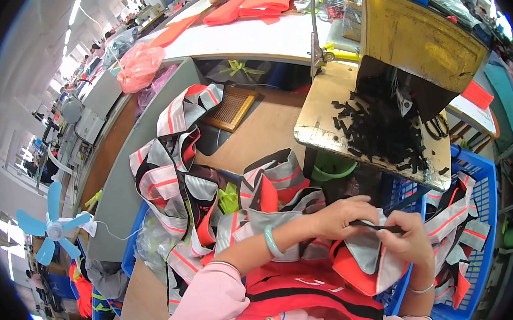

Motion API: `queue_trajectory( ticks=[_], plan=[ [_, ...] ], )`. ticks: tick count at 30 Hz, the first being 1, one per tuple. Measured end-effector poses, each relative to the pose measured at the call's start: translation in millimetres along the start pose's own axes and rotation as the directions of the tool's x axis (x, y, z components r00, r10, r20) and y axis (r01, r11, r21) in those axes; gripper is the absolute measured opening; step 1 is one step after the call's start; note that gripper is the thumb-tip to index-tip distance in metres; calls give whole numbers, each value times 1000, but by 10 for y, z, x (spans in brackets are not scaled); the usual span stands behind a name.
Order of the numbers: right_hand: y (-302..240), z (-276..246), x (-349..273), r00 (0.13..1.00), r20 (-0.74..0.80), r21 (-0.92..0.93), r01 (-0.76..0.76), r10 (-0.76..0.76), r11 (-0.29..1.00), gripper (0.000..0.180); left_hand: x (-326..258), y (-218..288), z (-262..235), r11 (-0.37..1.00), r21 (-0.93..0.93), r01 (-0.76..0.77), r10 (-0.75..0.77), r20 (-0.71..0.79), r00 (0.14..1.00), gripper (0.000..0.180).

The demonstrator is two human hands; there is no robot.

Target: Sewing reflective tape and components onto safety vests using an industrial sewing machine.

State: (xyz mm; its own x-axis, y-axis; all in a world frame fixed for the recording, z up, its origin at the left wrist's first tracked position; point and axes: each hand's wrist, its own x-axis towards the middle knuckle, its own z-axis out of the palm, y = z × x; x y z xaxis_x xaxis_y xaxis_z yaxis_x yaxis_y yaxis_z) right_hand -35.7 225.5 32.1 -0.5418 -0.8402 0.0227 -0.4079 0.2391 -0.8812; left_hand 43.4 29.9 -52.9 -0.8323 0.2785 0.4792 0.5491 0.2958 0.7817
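Both my hands hold the black-bound edge of a grey and orange reflective fabric piece (364, 255) over my lap. My left hand (355, 217) pinches the black edging at its left end, the fingers curled over it. Close beside it, my right hand (410, 237) grips the same edging between thumb and fingers. The grey and orange panels hang down below my fingers. A long bundle of similar grey, orange and black reflective pieces (163, 180) lies to the left and runs under my left forearm.
A machine with a yellow metal cover (422, 41) stands ahead on a worn small table (325, 114), heaped with short black strips (383, 136). A blue basket (475, 282) with more reflective pieces is at right. A blue-bladed fan (54, 229) is at left, a green bin (332, 165) under the table.
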Motion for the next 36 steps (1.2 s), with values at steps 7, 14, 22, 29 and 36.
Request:
queue_trajectory(
  ticks=[7,14,22,29,36],
  plan=[
    [-243,-201,12,990,-114,-241,49,-78,969,19,255,575,-288,953,241,183,-164,-96,982,18],
    [345,-326,353,983,-133,-170,102,-125,980,29,476,263,-367,900,296,319,-273,-187,944,19],
    [331,-670,608,994,-100,8,40,-39,999,35,943,224,-729,890,123,438,-433,-69,899,27],
    [460,-643,898,977,-176,-65,108,-118,992,28,1089,-19,-855,860,93,503,-495,-97,864,26],
    [551,-670,1133,966,-255,20,40,-33,999,30,1262,-307,-994,772,-177,610,-625,-40,780,34]
  ],
)
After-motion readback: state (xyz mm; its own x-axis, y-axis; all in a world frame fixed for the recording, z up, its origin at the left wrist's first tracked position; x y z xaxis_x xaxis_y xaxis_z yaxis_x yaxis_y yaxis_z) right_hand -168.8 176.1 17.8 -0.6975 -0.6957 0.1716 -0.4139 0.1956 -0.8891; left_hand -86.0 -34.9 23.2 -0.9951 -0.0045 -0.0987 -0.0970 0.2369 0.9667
